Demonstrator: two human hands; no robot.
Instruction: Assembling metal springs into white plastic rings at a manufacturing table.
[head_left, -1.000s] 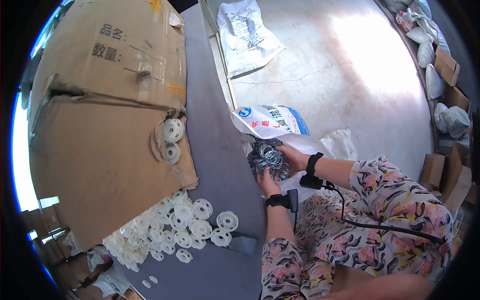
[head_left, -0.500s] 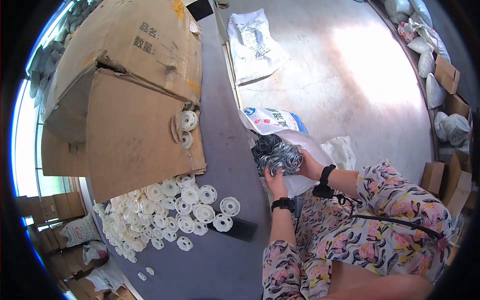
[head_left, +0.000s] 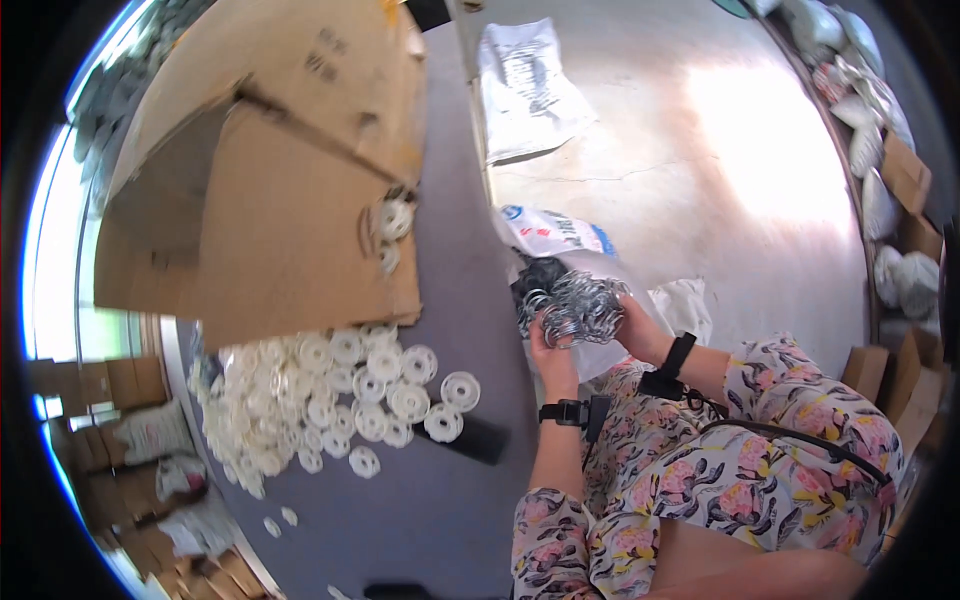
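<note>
A tangled bunch of shiny metal wire rings (head_left: 583, 308) rests between my two hands. My left hand (head_left: 552, 355) cups its near left side, fingers curled against the rings. On the right side my right hand (head_left: 640, 332) grips it, its fingertips partly hidden behind the metal. The bunch is held over the mouth of a white printed woven sack (head_left: 556, 230). Inside the sack, just behind the bunch, darker material (head_left: 541, 272) shows; it looks like more rings.
To the left, a grey table (head_left: 465, 200) bears a large open cardboard box (head_left: 300, 220) and a heap of white plastic wheel-shaped parts (head_left: 290, 400). A black flat bar (head_left: 475, 440) lies beside them. Another white sack (head_left: 530, 90) is on the floor beyond.
Both hands have raised the bunch of rings slightly, and it looks more spread out between them. The whole view has shifted a little; a dark object now shows at the lower edge.
</note>
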